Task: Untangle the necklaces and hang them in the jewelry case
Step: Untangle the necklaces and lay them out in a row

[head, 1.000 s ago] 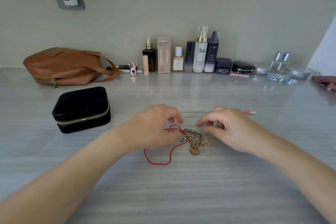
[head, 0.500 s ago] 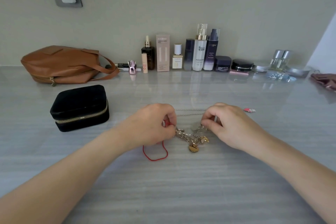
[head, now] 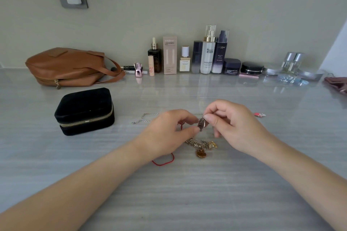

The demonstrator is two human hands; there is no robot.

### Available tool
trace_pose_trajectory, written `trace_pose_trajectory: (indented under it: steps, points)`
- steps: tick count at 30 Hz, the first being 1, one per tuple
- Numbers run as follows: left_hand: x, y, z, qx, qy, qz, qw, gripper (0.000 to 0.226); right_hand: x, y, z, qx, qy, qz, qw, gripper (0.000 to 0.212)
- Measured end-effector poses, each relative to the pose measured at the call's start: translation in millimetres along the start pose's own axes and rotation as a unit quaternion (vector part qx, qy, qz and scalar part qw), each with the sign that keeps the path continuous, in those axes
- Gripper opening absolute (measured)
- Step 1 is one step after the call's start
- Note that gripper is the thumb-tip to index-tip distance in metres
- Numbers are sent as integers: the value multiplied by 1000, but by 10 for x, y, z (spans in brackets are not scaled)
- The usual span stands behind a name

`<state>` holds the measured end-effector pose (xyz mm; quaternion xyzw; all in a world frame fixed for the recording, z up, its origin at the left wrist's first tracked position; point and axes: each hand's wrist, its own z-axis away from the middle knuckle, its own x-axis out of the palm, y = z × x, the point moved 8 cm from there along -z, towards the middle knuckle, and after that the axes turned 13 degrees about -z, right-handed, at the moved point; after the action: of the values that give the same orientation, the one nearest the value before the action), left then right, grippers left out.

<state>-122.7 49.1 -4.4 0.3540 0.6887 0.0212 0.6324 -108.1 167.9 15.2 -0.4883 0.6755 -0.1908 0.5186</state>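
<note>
A tangle of necklaces (head: pixel 201 145) lies mid-table, with gold chains and amber pendants hanging from my fingers onto the surface. My left hand (head: pixel 165 135) pinches the tangle from the left, and a red cord (head: pixel 163 162) loops out beneath it. My right hand (head: pixel 231 125) pinches a dark oval pendant (head: pixel 201 123) lifted between both hands. A thin silver chain (head: pixel 142 119) trails left on the table behind my left hand. The black velvet jewelry case (head: pixel 85 110) sits zipped at the left, apart from both hands.
A brown leather bag (head: pixel 71 66) lies at the back left. A row of cosmetic bottles and jars (head: pixel 202 56) lines the wall. A small red charm (head: pixel 260 114) lies right of my right hand. A pinkish pouch (head: pixel 338 83) sits at the right edge.
Both hands have lifted the tangle slightly; a dark pendant now shows between the fingertips. The silver chain has been pulled out to the left, and less of the red loop shows below my left hand.
</note>
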Motion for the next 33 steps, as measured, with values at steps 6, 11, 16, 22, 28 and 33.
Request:
trace_pose_trajectory:
  steps: [6, 11, 16, 22, 28, 33]
  points:
    - [-155, 25, 21, -47, 17, 169, 984, 4, -32, -8, -22, 8, 14, -109, 994, 20]
    - [-40, 30, 20, -68, -32, 208, 975, 14, -64, -31, -31, -4, 32, -117, 993, 19]
    - [-14, 61, 44, -70, -29, 192, 978, 29, -45, -116, -16, -44, 35, -75, 996, 15]
    - [-71, 29, 36, -81, -13, 261, 962, 29, 26, -185, 11, -64, 16, -5, 998, 23]
    - [-55, -6, 27, -83, -22, 276, 957, 19, -126, -110, -26, -28, 71, -106, 991, 21]
    - [-37, 41, 19, -70, -31, 259, 963, 19, -121, -195, -37, -36, 86, -95, 991, 25]
